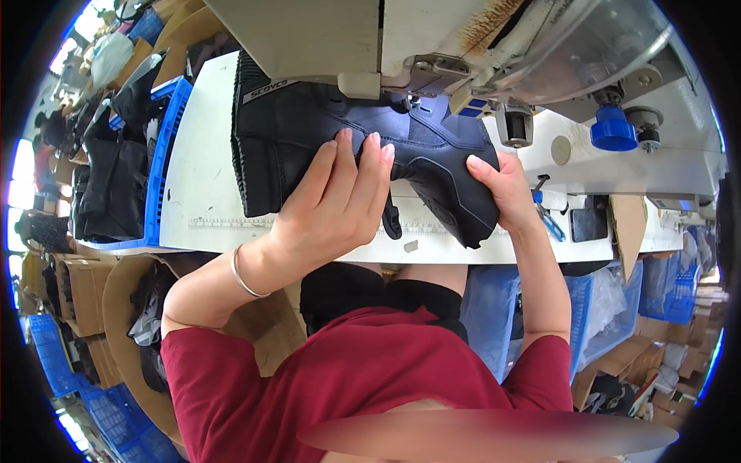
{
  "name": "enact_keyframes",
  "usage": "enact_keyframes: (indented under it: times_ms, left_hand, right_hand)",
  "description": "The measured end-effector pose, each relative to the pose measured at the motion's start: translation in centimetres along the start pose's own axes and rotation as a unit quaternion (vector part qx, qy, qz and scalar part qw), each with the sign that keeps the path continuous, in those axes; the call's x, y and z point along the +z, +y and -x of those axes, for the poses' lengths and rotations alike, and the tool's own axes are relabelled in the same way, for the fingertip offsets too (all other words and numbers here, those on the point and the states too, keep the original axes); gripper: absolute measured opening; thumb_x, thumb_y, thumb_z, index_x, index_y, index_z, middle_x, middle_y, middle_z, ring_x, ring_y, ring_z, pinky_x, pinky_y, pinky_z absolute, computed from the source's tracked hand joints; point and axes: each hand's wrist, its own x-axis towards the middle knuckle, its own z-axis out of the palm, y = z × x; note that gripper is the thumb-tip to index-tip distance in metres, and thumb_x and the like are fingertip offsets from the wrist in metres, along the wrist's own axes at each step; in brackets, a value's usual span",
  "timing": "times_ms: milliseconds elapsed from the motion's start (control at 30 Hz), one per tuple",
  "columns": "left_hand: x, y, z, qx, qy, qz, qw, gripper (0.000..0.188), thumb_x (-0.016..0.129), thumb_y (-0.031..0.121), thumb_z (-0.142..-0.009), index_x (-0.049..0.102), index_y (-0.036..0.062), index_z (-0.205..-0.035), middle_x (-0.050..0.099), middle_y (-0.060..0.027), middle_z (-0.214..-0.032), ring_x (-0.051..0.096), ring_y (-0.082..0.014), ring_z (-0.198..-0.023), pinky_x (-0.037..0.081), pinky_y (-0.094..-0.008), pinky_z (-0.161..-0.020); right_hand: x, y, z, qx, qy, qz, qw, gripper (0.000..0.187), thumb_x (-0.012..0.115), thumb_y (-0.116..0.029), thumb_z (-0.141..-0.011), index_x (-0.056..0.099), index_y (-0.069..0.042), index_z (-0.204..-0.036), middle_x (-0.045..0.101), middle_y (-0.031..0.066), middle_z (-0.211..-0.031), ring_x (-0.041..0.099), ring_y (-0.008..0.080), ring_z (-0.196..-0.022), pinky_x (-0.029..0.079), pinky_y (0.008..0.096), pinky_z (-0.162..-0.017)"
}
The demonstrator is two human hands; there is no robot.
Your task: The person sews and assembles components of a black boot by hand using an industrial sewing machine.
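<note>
A black boot upper (282, 143) lies on its side on the white work table, its ribbed top edge toward the left. Part of it sits under the head of a sewing machine (367, 85), where a lamp lights the seam. My left hand (332, 197) rests on the boot's near side, fingers stretched out and close together, thumb hidden. At the other end, my right hand (505, 189) grips the boot's edge, thumb on top and fingers mostly hidden behind it. A black strap (392, 220) hangs from the boot between my hands. The needle point is hard to make out.
Left of the table, a blue crate (166, 177) holds more black boots (116, 174). A ruler strip (231, 223) runs along the near table edge. To the right lie blue-handled snips (552, 224), a dark flat object (589, 224) and cardboard (629, 228). Blue bins (490, 309) stand below.
</note>
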Motion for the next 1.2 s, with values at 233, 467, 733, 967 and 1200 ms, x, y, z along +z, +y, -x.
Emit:
enact_keyframes:
  times_ms: [233,467,733,967,1200]
  left_hand:
    - [0.2,0.1,0.0,-0.030,0.011,0.021,0.999,0.023,0.060,0.013,-0.082,0.070,0.0083,-0.102,0.066,-0.0049,-0.105,0.062,-0.0223,-0.095,0.047,-0.0318,-0.089]
    - [0.2,0.1,0.0,-0.033,0.008,0.034,0.999,0.025,0.062,0.013,-0.077,0.070,0.0090,-0.101,0.065,-0.0035,-0.104,0.062,-0.0213,-0.093,0.047,-0.0297,-0.087]
    - [0.3,-1.3,-0.9,-0.031,0.013,0.096,0.995,0.024,0.064,0.010,-0.074,0.069,0.0078,-0.097,0.064,-0.0030,-0.101,0.061,-0.0209,-0.092,0.048,-0.0305,-0.080]
    - [1.1,-2.1,-0.8,-0.040,0.033,0.118,0.992,0.028,0.064,0.010,-0.071,0.068,0.0103,-0.099,0.064,-0.0004,-0.103,0.061,-0.0197,-0.096,0.048,-0.0309,-0.083]
    - [1.9,-4.1,-0.8,-0.008,0.031,0.175,0.984,0.034,0.066,0.016,-0.070,0.068,0.0148,-0.104,0.064,0.0027,-0.108,0.060,-0.0185,-0.100,0.047,-0.0322,-0.086]
  right_hand:
    - [0.2,-0.2,0.1,-0.006,0.004,0.011,1.000,0.028,0.064,-0.024,-0.089,0.064,0.003,-0.097,0.066,0.0049,-0.082,0.060,0.0076,-0.067,0.049,0.0216,-0.060]
    - [-0.1,-0.1,-0.2,-0.002,0.004,0.005,1.000,0.028,0.064,-0.024,-0.089,0.064,0.002,-0.095,0.066,0.0049,-0.081,0.060,0.0078,-0.066,0.049,0.0216,-0.058]
    - [0.9,0.2,0.1,-0.009,0.020,-0.038,0.999,0.026,0.065,-0.024,-0.089,0.064,0.002,-0.096,0.066,0.0051,-0.081,0.060,0.0084,-0.065,0.049,0.0217,-0.058]
    - [1.7,0.4,0.7,-0.011,0.041,-0.043,0.998,0.027,0.064,-0.023,-0.090,0.064,0.002,-0.097,0.066,0.0052,-0.082,0.061,0.0086,-0.067,0.049,0.0218,-0.059]
    - [3.2,1.6,1.2,-0.021,0.080,-0.089,0.993,0.026,0.064,-0.022,-0.090,0.064,0.002,-0.101,0.066,0.0049,-0.084,0.061,0.0084,-0.070,0.049,0.0225,-0.063]
